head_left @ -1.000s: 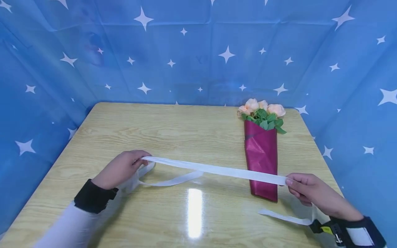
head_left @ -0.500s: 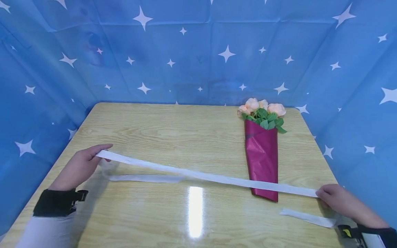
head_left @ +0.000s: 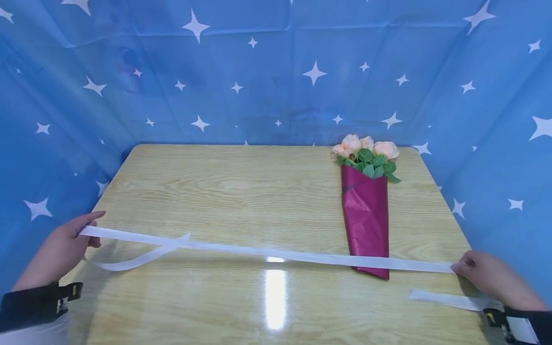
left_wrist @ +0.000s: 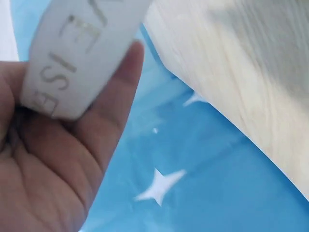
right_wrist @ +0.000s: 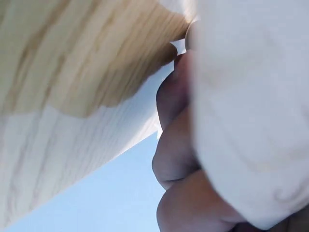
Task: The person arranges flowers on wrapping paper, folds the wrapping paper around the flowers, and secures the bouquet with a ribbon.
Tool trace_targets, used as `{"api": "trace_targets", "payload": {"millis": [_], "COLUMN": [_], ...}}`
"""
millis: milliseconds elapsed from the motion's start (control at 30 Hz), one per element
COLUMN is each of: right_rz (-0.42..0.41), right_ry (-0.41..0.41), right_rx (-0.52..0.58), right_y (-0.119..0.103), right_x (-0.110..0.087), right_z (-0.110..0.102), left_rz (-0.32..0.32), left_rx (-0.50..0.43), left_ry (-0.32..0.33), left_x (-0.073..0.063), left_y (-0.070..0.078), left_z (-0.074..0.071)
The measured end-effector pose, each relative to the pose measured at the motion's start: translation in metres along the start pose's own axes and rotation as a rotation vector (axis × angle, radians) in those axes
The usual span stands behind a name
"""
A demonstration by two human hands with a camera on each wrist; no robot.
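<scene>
A long white ribbon [head_left: 258,251] is stretched nearly straight across the table between the two hands. At the far left my left hand [head_left: 64,247] pinches it, index finger pointing out; a loose tail curves back below the stretched part. Lettering shows on the ribbon [left_wrist: 72,53] in the left wrist view. On the right, my right hand [head_left: 496,275] pinches the ribbon with curled fingers, and its other tail [head_left: 448,299] hangs by the wrist. The ribbon passes over the lower part of a bouquet [head_left: 366,220] of pale pink flowers in dark red wrapping.
The bouquet lies at the right of the wood-grain table [head_left: 215,191]. Behind and on both sides hangs a blue cloth [head_left: 276,96] with white stars. A bright light reflection lies on the tabletop near the front middle.
My left hand has moved far left and my right hand a good way right, so the ribbon span between them is much longer. The bouquet has stayed in place.
</scene>
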State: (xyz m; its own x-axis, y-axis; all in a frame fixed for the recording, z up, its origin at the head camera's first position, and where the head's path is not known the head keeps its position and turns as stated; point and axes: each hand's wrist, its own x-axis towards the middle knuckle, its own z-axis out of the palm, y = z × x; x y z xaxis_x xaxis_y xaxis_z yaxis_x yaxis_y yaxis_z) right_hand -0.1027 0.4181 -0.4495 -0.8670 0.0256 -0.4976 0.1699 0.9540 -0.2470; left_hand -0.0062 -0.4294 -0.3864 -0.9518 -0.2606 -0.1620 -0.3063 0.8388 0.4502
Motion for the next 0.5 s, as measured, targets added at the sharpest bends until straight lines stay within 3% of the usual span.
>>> {"api": "trace_targets", "payload": {"millis": [67,167,267,400,500], "right_rz": [0.004,0.002,0.002,-0.004,-0.025], "right_ry": [0.010,0.015,0.013,0.030,0.085], "right_rx": [-0.012,-0.023,-0.029,-0.034,-0.068], "right_y": [-0.001,-0.006,-0.008,-0.010,-0.019], "right_x": [0.000,-0.002,-0.002,-0.003,-0.008], "right_z": [-0.002,-0.003,-0.005,-0.004,-0.002], "left_rz": [-0.036,-0.021,-0.002,0.026,0.056], "left_rx": [0.017,0.058,0.081,0.045,0.064], "left_ry": [-0.017,-0.065,-0.198,-0.379,-0.383], "left_x": [-0.002,-0.004,0.000,0.006,0.009], "left_y": [-0.007,-0.016,-0.021,-0.022,-0.020], "left_z": [0.001,0.005,0.011,0.017,0.021]}}
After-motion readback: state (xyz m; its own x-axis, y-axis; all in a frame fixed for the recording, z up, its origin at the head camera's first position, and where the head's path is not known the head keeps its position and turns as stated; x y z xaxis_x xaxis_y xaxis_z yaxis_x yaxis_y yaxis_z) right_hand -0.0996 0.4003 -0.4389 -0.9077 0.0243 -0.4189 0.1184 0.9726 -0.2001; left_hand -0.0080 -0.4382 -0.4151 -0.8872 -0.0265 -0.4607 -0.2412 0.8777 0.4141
